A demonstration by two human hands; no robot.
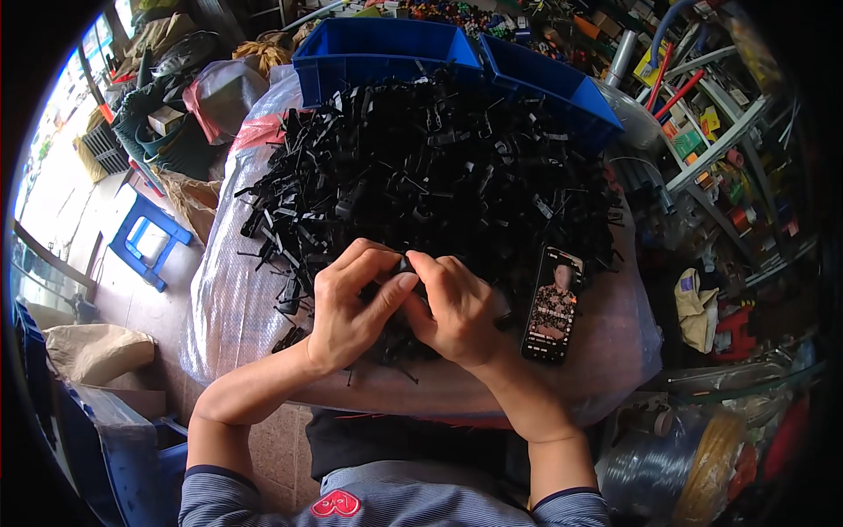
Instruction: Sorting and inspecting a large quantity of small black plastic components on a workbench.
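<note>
A broad heap of small black plastic parts [421, 167], many with thin prongs, covers most of the table in front of me. Over its near edge my left hand [356, 303] and my right hand [450, 307] meet, thumbs and forefingers pinched together at the fingertips. Between them is a small dark piece [403, 263], mostly hidden by the fingers, so its exact kind does not show. To the right of my right hand lies a phone [551, 306] with its screen lit.
Two blue plastic bins [386, 70] stand behind the heap. Clear plastic sheeting [219, 307] covers the table. A blue stool [149, 237] is on the floor at left. Metal shelving [716, 149] with assorted goods stands at right, above a spool of clear tubing [659, 465].
</note>
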